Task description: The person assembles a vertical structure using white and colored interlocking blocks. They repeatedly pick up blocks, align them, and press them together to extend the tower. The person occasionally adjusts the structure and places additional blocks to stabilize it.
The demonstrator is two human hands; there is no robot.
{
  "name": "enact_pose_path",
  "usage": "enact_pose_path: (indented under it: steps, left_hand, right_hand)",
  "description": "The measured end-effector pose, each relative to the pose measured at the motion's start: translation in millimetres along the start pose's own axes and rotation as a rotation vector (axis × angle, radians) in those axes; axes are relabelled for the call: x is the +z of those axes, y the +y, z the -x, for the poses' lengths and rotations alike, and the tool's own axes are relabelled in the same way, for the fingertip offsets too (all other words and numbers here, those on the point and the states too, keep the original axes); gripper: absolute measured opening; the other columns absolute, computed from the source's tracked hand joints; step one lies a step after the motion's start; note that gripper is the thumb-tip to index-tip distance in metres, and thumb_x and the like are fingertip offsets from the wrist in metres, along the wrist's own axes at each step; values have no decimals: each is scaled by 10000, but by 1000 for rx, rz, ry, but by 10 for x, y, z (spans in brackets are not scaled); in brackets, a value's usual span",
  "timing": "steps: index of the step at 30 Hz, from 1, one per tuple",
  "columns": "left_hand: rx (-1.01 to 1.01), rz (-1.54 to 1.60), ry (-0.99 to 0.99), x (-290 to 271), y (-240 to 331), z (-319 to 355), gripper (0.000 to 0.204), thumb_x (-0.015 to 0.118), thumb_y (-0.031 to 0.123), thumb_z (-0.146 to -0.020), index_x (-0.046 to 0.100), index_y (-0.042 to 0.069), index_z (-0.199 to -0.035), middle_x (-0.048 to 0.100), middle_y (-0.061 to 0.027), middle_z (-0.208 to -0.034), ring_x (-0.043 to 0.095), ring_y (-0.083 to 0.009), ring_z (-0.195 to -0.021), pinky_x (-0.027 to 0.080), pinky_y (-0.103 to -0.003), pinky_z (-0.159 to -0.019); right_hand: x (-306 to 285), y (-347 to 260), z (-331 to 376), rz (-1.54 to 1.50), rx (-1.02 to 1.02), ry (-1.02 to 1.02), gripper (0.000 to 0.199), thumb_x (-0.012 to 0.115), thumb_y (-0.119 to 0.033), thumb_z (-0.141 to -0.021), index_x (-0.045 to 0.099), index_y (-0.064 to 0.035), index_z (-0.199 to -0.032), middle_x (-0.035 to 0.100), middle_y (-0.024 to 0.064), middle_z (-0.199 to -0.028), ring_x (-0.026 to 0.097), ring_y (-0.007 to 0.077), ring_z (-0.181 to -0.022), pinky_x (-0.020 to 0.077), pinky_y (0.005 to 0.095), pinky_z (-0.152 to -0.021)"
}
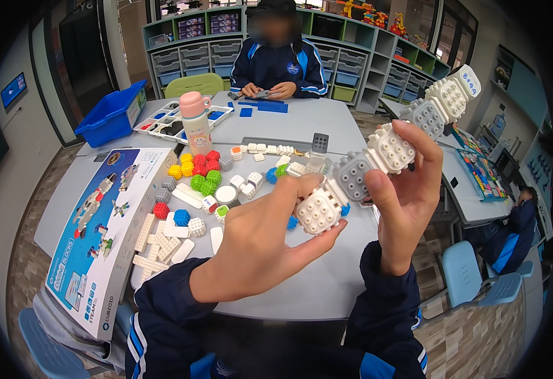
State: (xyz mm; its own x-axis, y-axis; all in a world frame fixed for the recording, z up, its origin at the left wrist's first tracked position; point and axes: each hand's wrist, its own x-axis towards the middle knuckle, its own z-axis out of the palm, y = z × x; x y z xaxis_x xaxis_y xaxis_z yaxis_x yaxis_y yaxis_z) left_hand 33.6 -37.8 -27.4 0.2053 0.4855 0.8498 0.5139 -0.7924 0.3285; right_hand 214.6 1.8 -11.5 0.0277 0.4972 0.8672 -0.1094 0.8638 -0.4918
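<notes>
A long chain of studded cube blocks [390, 148], white and grey by turns, slants up to the right above the table. My right hand [415, 189] grips it near the middle, thumb on one side and fingers on the other. At its lower left end, my left hand [257, 234] pinches a white studded cube [318, 212] between thumb and fingers. A white rounded piece with handwriting [468, 82] caps the far upper end. Blue bits show beside the white cube, partly hidden. Whether that cube is fully joined to the grey one cannot be made out.
Red, yellow, green, grey and white cubes [207, 170] lie left of my hands, with white plates [160, 246] nearer. A large box [106, 234], pink-capped bottle [194, 123], parts tray [175, 123] and blue bin [112, 117] stand left. Across the table, a person [276, 57] handles blue pieces.
</notes>
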Motion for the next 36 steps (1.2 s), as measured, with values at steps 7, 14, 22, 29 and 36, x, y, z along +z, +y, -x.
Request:
enact_pose_path:
  steps: [7,14,22,29,36]
  left_hand:
    - [-14,1,6,2,-19,-7,496,876,72,-738,609,-65,-1133,714,-156,-1081,746,-216,-926,623,-300,-769]
    - [-11,22,21,-6,-26,-2,494,873,63,-737,604,-66,-1130,714,-163,-1100,746,-220,-930,624,-304,-782]
    - [11,4,19,-9,-14,3,500,880,70,-729,600,-68,-1120,712,-183,-1093,747,-229,-924,627,-308,-785]
    - [-3,12,30,-2,-12,5,493,878,67,-734,607,-61,-1125,713,-174,-1100,743,-222,-938,629,-311,-780]
    - [19,-23,44,-19,-20,-6,502,881,69,-729,615,-57,-1136,715,-171,-1095,745,-219,-924,627,-305,-768]
  right_hand:
    - [-21,-10,0,32,-12,-25,611,795,4,-813,494,-16,-1345,544,118,-1269,612,174,-1080,575,309,-865]
    - [5,-17,22,24,-24,-12,614,797,-3,-813,495,-18,-1348,542,113,-1267,610,168,-1073,569,310,-866]
    - [11,-5,15,36,-42,-28,623,799,2,-812,488,-20,-1351,535,110,-1269,607,165,-1074,567,309,-880]
    - [21,3,28,32,-43,-32,628,798,3,-816,477,-21,-1356,533,111,-1265,611,166,-1072,572,311,-883]
    - [56,2,52,23,-39,-14,636,800,-24,-822,465,-25,-1362,523,119,-1273,611,177,-1076,573,317,-896]
